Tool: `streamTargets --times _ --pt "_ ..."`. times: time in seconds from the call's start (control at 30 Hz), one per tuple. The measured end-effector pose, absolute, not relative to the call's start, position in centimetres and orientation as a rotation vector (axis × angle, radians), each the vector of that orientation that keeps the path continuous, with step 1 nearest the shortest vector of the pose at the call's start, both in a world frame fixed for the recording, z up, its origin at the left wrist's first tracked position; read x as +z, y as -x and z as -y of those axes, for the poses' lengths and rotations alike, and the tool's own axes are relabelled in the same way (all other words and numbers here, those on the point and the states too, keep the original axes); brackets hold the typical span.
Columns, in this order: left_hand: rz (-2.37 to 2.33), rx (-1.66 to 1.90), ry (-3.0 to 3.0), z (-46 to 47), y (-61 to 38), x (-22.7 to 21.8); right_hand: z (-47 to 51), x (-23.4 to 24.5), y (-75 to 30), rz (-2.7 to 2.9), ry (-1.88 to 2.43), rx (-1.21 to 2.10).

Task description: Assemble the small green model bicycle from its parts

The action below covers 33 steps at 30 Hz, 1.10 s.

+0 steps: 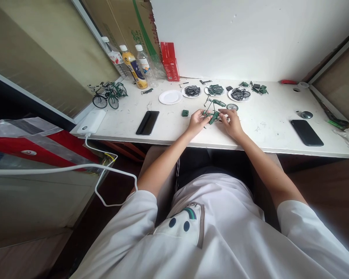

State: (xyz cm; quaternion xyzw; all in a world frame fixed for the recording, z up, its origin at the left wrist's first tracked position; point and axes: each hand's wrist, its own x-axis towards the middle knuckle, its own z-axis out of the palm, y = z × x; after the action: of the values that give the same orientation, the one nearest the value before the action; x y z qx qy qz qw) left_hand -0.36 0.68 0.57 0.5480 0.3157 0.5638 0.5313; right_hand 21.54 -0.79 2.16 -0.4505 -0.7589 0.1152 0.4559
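A small green model bicycle frame [214,109] rests on the white table [264,128], held between both my hands. My left hand [197,121] pinches its left end with fingers closed. From the right, my right hand [232,122] has its fingers curled on the frame's lower part. A loose small wheel [232,106] lies just behind my right hand. A green part [185,113] sits to the left of my left hand.
Paper plates [170,97] with wheels and green parts line the back. Two finished model bicycles [109,95] stand far left by several bottles [133,66] and a red box [170,62]. Black phones [147,122] [306,132] and a white charger [91,122] lie near the front edge.
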Motion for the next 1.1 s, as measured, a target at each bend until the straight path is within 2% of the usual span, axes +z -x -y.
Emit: streamTargets --times 0.33,1.1 --pt "-0.700 1.290 -1.313 -0.46 0.39 0.79 0.61 2.23 -21.66 1.791 1.005 0.382" --pt "-0.749 1.185 -1.331 -0.82 0.23 0.29 1.16 2.98 -21.54 1.787 1.005 0.244"
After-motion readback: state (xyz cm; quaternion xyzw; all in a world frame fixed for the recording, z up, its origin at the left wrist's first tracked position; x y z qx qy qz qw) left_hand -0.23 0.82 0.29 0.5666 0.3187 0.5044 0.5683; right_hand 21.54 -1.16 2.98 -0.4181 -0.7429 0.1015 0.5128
